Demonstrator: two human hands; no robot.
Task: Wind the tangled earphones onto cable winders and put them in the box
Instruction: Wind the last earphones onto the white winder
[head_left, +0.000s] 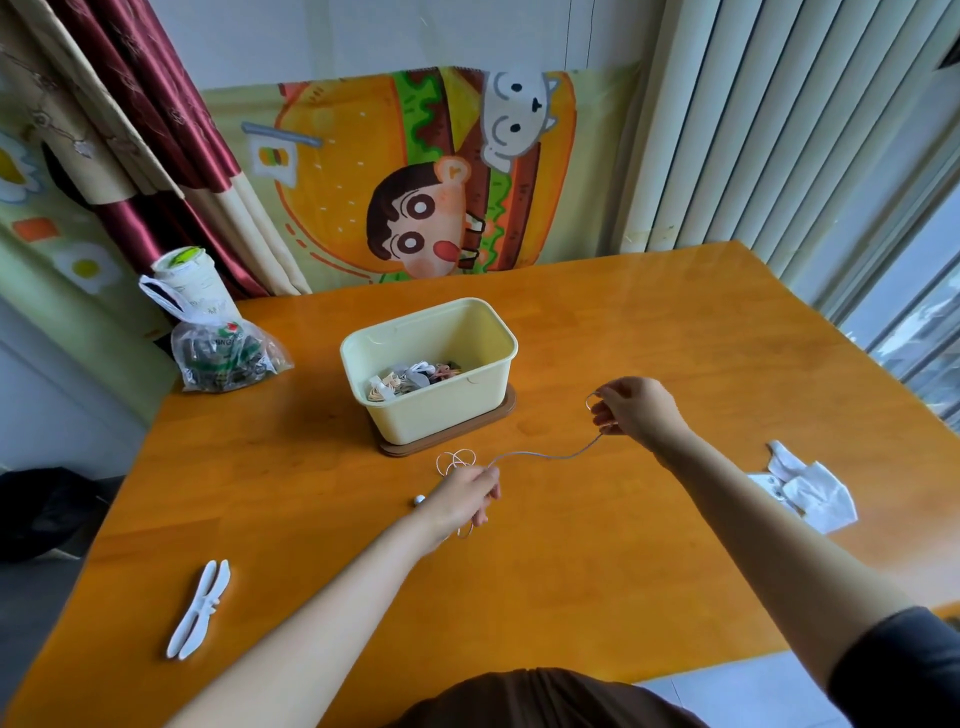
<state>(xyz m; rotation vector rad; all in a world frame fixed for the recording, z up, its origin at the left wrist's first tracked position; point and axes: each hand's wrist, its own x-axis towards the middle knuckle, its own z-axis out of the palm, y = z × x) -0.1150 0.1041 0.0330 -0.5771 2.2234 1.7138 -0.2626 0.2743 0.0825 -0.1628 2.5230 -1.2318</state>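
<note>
Surroundings: orange-brown wooden desk (623, 571), pushed against a wall hung with a cartoon burger-print cloth (415, 182). Dark red satin curtain (171, 130) far left, pale vertical blinds (779, 130) far right.
- Far-left desk corner: clear knotted plastic bag (223, 358) of dark items I can't identify, with a white paper cup with a green-and-white lid (182, 270) just behind it.
- Right edge: crumpled white plastic wrapper (810, 493), beyond the right forearm and well apart from the work.
- Near left: white dragonfly-shaped plastic cable winder (200, 608) lying flat, untouched, well apart from both grips.

Task item: thin white earphone cable (545, 457), strung loosely between the two grips above the desk middle.
- Left grip (462, 496): fingers curled, pinching the cable. A tangle of small loops sits just beyond it and a bit of cable pokes out under the palm.
- White earbud (418, 500) on the desk just beside the left grip's wrist.
- Right grip (639, 410): held higher, fingers curled round the other end, a small loop showing above the fingertips.

Container: cream rectangular plastic box (431, 415), open top, standing on a brown flat base (447, 441), just behind the loops and left of the right grip. The bottom holds a pile of wound earphone bundles (410, 376), white, beige and brownish. Count not readable.
</note>
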